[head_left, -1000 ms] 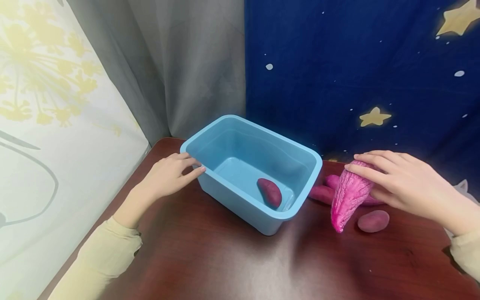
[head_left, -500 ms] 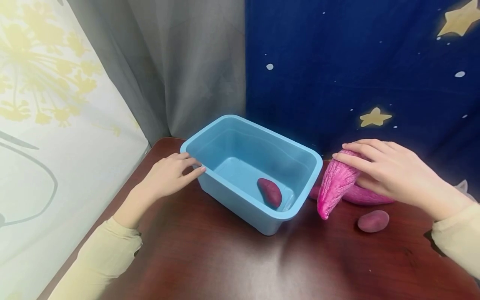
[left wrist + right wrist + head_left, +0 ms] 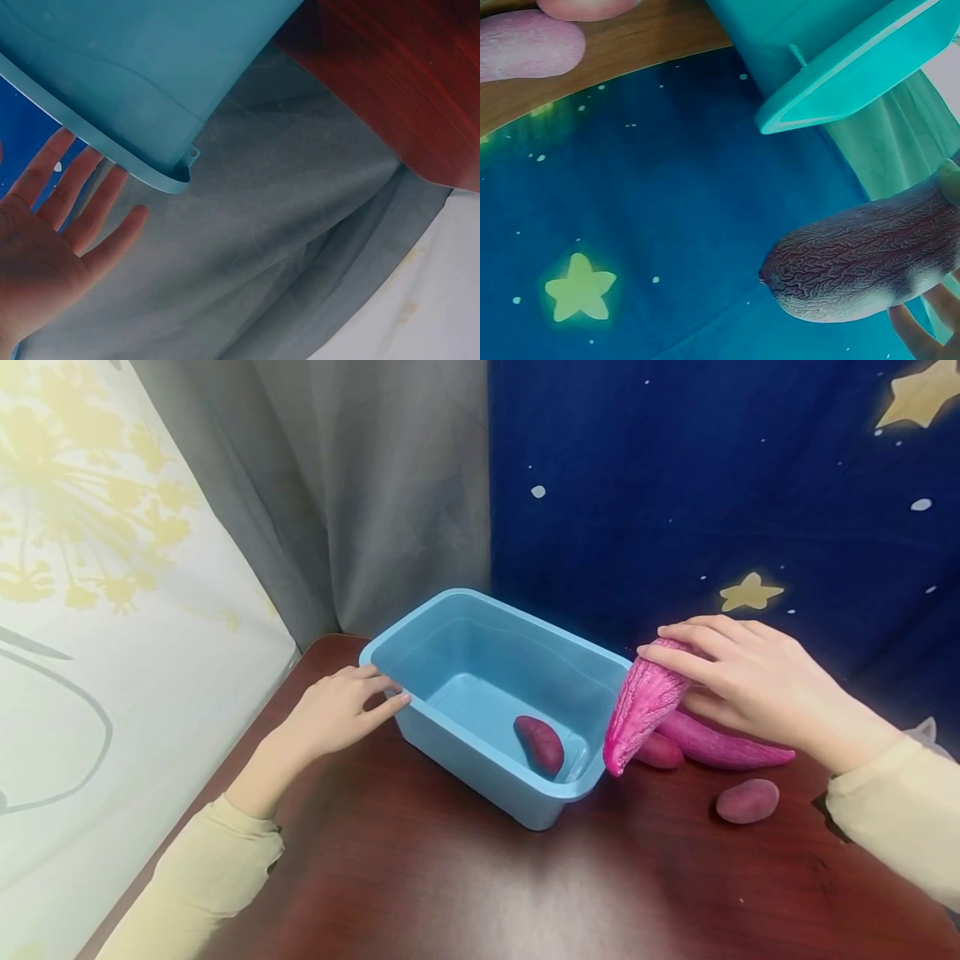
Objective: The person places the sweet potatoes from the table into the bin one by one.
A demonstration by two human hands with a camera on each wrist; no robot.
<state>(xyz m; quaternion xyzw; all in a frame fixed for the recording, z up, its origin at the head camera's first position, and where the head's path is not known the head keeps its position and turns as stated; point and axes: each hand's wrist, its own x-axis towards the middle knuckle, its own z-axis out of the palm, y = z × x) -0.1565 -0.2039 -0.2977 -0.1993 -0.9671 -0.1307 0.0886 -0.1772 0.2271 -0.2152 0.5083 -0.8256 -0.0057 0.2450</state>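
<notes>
My right hand [image 3: 757, 693] grips a long, wrinkled, bright pink vegetable [image 3: 645, 702] around its thick upper end. Its tapered tip hangs down at the right rim of a blue plastic bin [image 3: 472, 762]; whether they touch I cannot tell. In the right wrist view the vegetable [image 3: 855, 259] lies between thumb and fingers, partly cut off. My left hand [image 3: 337, 710] rests its fairly straight fingers on the bin's left rim, as the left wrist view also shows with the fingers [image 3: 88, 214] against the edge. Inside the bin lies one purple-red sweet potato [image 3: 540, 746].
Right of the bin, a smooth pink tapered vegetable [image 3: 731, 750] and a shorter red one [image 3: 660, 751] lie on the brown table [image 3: 420, 868]. Nearer sits a small purple-red sweet potato [image 3: 747, 802]. Grey [image 3: 405, 485] and starry blue curtains [image 3: 637, 568] hang behind.
My right hand has carried the wrinkled pink vegetable left and upward to the bin's right rim, uncovering the vegetables behind it. My left hand has stayed on the bin.
</notes>
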